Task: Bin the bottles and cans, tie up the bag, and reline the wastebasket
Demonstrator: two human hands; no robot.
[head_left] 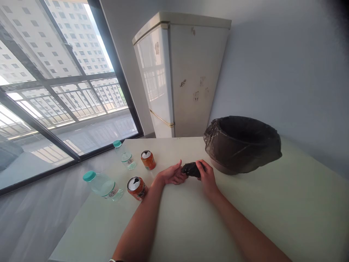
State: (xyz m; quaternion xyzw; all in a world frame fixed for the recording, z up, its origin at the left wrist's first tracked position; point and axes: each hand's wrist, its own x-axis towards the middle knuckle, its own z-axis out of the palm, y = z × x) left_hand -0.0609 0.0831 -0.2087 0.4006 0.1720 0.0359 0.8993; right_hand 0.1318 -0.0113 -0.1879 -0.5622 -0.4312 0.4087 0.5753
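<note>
Both my hands meet over the middle of the pale table point(191, 225) around a small crumpled black plastic bag point(191, 169). My left hand point(172, 175) lies palm up under the bag's left end, fingers curled against it. The fingers of my right hand point(207, 175) are closed on the bag's right end. Just behind, to the right, stands a round bin point(242, 145) lined with a black bag, its mouth open.
Two orange drink cans point(148, 160) point(137, 188) and two clear bottles with teal caps point(124, 155) point(103, 185) stand at the table's left side. A white fridge point(180, 76) stands behind the table. A large window point(54, 91) runs along the left.
</note>
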